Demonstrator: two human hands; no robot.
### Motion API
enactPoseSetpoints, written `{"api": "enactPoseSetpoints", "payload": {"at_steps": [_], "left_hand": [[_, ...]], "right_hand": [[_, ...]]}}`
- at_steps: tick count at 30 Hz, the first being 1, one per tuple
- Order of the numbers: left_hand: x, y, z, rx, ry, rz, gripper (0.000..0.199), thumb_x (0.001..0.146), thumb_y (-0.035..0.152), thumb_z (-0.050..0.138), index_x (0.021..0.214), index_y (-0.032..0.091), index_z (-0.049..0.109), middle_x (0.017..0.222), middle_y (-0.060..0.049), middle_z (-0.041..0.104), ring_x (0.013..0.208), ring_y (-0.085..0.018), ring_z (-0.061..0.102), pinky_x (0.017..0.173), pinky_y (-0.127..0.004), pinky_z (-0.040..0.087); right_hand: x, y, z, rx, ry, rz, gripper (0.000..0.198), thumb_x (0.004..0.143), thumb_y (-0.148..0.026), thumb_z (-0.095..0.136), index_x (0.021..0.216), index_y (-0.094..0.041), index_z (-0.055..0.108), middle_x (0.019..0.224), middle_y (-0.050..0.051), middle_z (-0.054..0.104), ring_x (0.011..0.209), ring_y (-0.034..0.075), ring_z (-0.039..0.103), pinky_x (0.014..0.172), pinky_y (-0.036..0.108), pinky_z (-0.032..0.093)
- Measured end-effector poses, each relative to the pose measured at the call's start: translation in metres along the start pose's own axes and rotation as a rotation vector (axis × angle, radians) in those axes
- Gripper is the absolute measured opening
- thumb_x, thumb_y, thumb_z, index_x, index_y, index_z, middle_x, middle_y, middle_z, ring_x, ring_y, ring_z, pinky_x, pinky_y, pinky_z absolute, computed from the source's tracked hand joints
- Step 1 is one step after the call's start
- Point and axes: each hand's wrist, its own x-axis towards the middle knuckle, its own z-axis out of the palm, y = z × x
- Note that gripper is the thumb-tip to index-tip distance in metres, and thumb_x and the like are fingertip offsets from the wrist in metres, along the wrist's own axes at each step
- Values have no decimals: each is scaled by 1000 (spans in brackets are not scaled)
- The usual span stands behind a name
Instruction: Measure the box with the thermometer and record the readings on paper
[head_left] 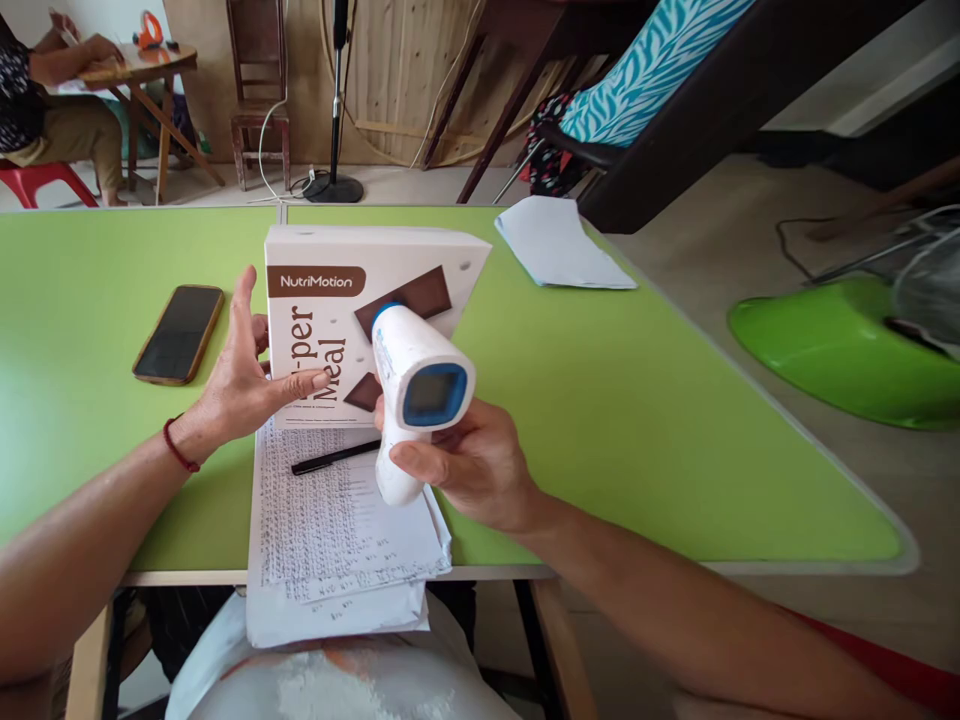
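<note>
A white infrared thermometer (397, 400) with a blue-framed, dark screen is gripped by its handle in my right hand (480, 460). Its front end points away from me, at a white and brown "NutriMotion" box (315, 340) standing on the green table. My left hand (247, 365) has the box by its left edge, thumb across the front and fingers at the side, partly hidden. Handwritten sheets (330, 540) lie in front of the box and overhang the near table edge. Across them rests a black pen (334, 458), its right end hidden behind the thermometer.
A phone (178, 335) lies on the green table (637, 440), left of the box. Folded white paper (562, 245) is at the far right edge. Beyond stand a fan base (334, 188), a wooden chair (259, 90) and a seated person (64, 110) at a round table.
</note>
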Motion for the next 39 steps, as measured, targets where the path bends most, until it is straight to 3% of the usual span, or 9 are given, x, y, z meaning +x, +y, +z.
{"api": "enactPoseSetpoints", "payload": {"at_steps": [9, 24, 33, 39], "left_hand": [[1, -2, 0, 5, 5, 21, 118, 71, 55, 86, 160, 39, 10, 136, -14, 54, 117, -36, 62, 90, -51, 60], [0, -4, 1, 7, 1, 20, 118, 71, 55, 86, 160, 37, 11, 132, -13, 56, 116, -36, 63, 95, -55, 58], [1, 3, -4, -4, -46, 4, 95, 72, 44, 88, 149, 30, 34, 131, -12, 61, 118, -35, 63, 91, -48, 61], [9, 5, -17, -68, -14, 10, 101, 78, 47, 83, 155, 30, 19, 140, -14, 57, 126, -34, 60, 97, -48, 58]], "right_hand": [[-1, -1, -2, -53, -23, 23, 27, 79, -51, 77, 78, -25, 67, 68, 1, 66, 70, 19, 64, 62, 35, 56], [0, -1, -2, -20, -21, 24, 27, 78, -48, 79, 80, -23, 67, 70, 1, 67, 69, 18, 63, 62, 34, 56], [1, -1, -2, -59, -39, 7, 33, 77, -55, 78, 79, -24, 68, 69, 1, 66, 68, 18, 62, 60, 34, 55], [5, -8, -24, -205, 18, -123, 27, 77, -49, 77, 89, -26, 69, 84, 5, 73, 72, 21, 65, 64, 39, 58]]}}
